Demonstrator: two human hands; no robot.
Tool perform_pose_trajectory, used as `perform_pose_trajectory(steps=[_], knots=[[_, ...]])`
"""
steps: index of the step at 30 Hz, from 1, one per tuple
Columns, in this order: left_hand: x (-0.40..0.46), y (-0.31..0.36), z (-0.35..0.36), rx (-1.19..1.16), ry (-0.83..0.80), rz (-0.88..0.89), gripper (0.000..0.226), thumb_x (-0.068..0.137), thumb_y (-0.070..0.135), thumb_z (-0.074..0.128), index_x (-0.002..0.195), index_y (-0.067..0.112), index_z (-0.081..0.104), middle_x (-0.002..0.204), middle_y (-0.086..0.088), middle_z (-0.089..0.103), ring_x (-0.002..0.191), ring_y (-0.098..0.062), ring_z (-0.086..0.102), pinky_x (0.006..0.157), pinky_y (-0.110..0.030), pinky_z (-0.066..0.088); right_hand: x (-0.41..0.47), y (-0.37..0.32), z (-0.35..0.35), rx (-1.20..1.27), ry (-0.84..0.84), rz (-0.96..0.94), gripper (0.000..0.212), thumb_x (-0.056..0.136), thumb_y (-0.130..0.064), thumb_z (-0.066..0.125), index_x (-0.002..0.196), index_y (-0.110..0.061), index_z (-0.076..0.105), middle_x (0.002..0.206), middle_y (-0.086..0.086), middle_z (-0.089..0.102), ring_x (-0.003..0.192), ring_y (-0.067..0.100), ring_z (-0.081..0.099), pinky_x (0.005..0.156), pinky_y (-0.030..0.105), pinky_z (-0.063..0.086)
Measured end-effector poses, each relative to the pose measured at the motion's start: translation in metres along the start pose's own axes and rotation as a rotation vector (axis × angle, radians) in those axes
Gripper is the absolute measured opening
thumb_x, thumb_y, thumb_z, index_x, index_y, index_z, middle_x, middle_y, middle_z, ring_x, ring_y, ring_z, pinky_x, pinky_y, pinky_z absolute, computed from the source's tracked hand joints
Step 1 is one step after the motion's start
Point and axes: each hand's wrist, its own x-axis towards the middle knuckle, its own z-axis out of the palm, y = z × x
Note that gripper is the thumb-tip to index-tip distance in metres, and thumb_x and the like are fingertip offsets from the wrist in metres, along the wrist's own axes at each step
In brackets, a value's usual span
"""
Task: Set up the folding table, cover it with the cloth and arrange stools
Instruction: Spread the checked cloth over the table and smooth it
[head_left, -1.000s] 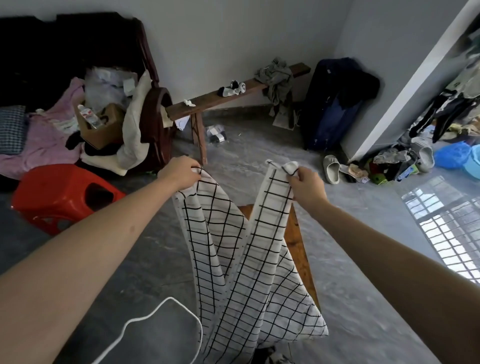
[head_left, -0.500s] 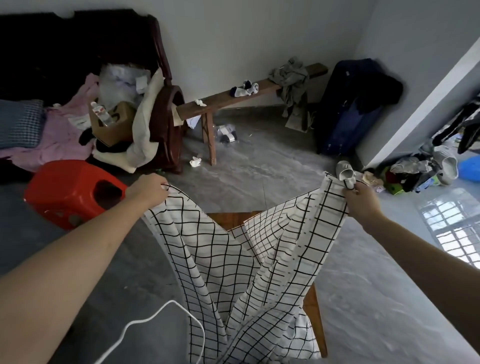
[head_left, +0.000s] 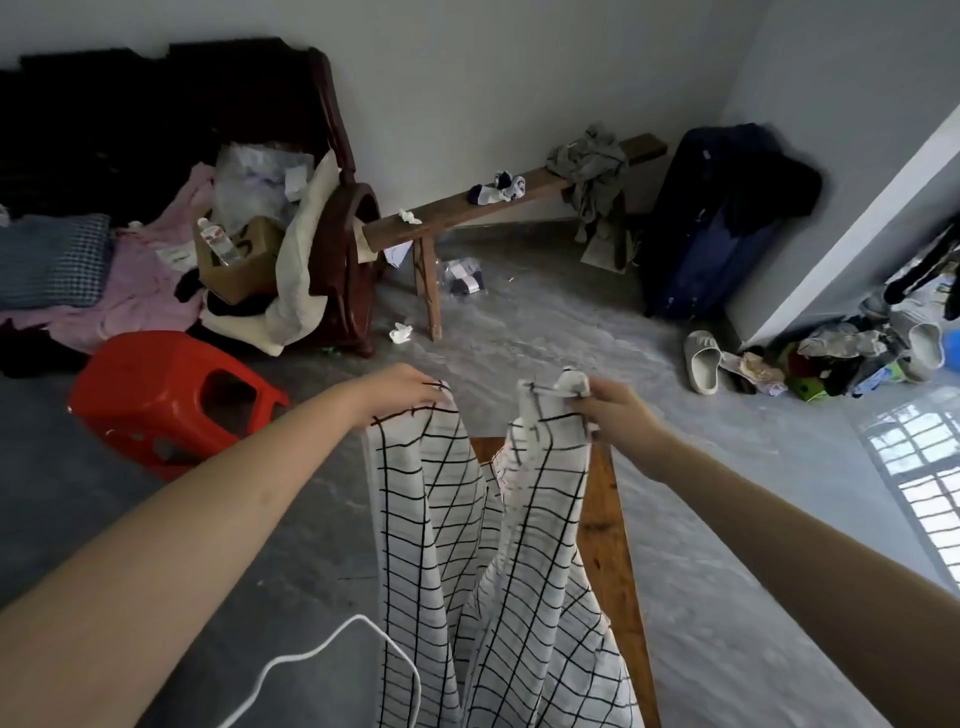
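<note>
Both hands hold the checked cloth (head_left: 467, 561) up by its top edge, the left hand (head_left: 402, 392) curled over one bunched corner, the right hand (head_left: 610, 410) pinching the other. The cloth hangs in folds over the wooden table (head_left: 605, 545), hiding most of it; only a strip shows. A red stool (head_left: 171, 400) lies tipped on the floor to the left, and the frame's lower edge cuts off the cloth.

We stand in a lived-in home room: beyond our grip, a clothes-strewn long wooden bench (head_left: 498, 200), grey slippers (head_left: 702, 361) rightward.
</note>
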Motion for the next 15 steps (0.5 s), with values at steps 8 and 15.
perform_pose_trajectory(steps=[8,15], knots=[[-0.006,0.038,0.016,-0.187,-0.317,-0.105,0.066,0.088,0.069,0.042,0.116,0.015,0.068,0.113,-0.005,0.071,0.106,-0.022,0.067,0.090,-0.031,0.053,-0.009,-0.018,0.048,-0.099,-0.192,-0.100,0.007,0.093,-0.029,0.063,0.094,-0.025,0.068,0.087,0.002,0.070,0.083,0.024,0.069,0.075,0.037,0.060],[-0.004,0.044,0.020,0.217,-0.339,0.080,0.048,0.069,0.057,0.070,0.107,0.028,0.071,0.107,0.007,0.071,0.102,-0.009,0.064,0.099,-0.034,0.048,-0.018,-0.021,0.060,-0.037,-0.389,-0.031,0.031,0.090,-0.014,0.060,0.118,-0.024,0.061,0.109,-0.001,0.064,0.096,0.012,0.061,0.085,0.032,0.053]])
